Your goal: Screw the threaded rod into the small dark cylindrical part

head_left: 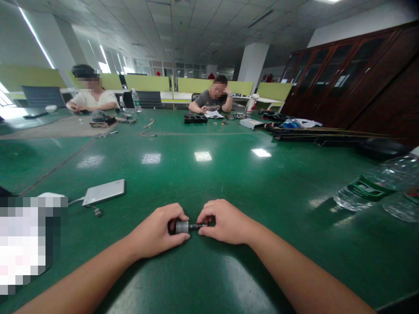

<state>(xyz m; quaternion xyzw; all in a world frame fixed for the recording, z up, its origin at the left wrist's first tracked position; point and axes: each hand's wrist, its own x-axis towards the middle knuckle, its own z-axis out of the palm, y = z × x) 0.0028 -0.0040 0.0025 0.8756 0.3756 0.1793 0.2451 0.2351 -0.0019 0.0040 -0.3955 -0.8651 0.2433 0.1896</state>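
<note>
A small metal part (182, 226) with a grey cylindrical body and a thin dark shaft lies level over the green table (183, 174), low in the middle of the head view. My left hand (160, 231) has its thumb and fingers closed around the wide grey body. On the other side, my right hand (222, 222) pinches the end of the thin shaft between thumb and fingers. The tip of the shaft is partly hidden by my right fingertips. Both hands are close together near the table surface.
A silver box with a cable (104, 192) lies at the left. Clear bottles (363, 192) stand at the right. Two people sit across the table, near a black part (195, 118) and a metal assembly (102, 120). Dark rails (301, 134) lie at the back right.
</note>
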